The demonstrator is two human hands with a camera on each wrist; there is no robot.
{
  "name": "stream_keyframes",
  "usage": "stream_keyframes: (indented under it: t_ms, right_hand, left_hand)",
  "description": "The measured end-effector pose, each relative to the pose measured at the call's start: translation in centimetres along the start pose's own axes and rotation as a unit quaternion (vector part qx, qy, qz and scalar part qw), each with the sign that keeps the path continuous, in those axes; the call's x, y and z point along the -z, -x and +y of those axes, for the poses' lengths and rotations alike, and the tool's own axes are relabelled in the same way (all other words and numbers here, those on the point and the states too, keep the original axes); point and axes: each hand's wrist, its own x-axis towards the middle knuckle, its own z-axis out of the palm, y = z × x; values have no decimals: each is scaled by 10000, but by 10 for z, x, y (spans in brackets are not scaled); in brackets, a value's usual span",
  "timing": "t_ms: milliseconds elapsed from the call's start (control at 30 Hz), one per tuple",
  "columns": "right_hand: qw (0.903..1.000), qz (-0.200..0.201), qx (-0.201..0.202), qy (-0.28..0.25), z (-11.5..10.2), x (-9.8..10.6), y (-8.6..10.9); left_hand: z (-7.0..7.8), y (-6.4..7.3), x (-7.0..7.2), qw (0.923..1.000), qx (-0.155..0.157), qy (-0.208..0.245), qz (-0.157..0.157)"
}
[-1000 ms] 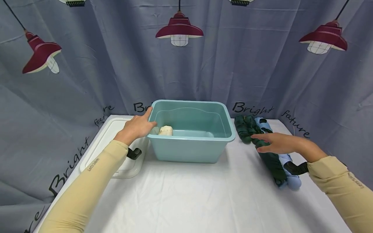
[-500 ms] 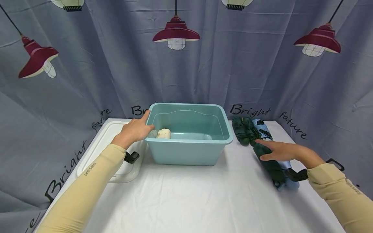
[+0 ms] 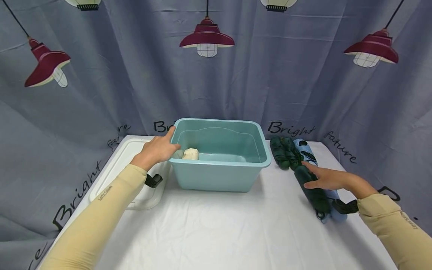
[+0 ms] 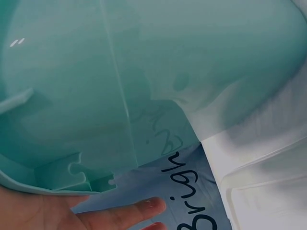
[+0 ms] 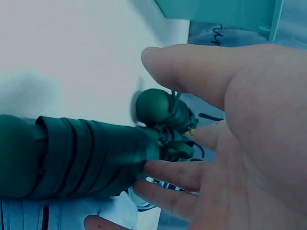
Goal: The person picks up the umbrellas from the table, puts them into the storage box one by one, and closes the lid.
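Note:
My left hand [image 3: 156, 150] rests at the left rim of a pale teal plastic bin [image 3: 216, 176], thumb over its edge. In the left wrist view, fingers [image 4: 129, 214] lie straight outside the bin wall. My right hand [image 3: 329, 178] reaches over what looks like a dark green folded umbrella [image 3: 312, 191], thumb and fingers spread. In the right wrist view, fingertips [image 5: 156, 168] are at that umbrella's tied end, apparently touching. A second green bundle [image 3: 283, 152] and a light blue one [image 3: 305, 152] lie around it. A cream lump [image 3: 191, 154] sits inside the bin's left corner.
A white flat lid [image 3: 148, 197] lies under my left forearm, left of the bin. Beside the cream lump is a greyish thing [image 3: 177, 154], partly covered by my thumb. A white cloth covers the table [image 3: 216, 228]. A grey-blue printed curtain [image 3: 236, 82] hangs behind.
My right hand has moved slightly down and right, closer over the green umbrella. The left hand stays at the bin's rim. The view has shifted a little.

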Motion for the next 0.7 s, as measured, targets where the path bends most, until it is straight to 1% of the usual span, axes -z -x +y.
stream_keyframes:
  t_ms: [100, 233, 500, 600, 700]
  right_hand:
    - [10000, 70, 29, -26, 4, -1, 0]
    - [9997, 195, 135, 6, 7, -2, -5]
    - [9991, 385, 26, 193, 14, -5, -4]
    - [9986, 454, -4, 254, 13, -6, -5]
    - [9984, 535, -95, 141, 12, -7, -7]
  left_hand:
    - [1, -1, 2, 10000, -27, -15, 23]
    - [-1, 1, 4, 10000, 15, -38, 29]
    - [3, -2, 2, 10000, 17, 64, 5]
    - [3, -1, 2, 10000, 42, 57, 12]
    - [2, 0, 1, 10000, 82, 53, 13]
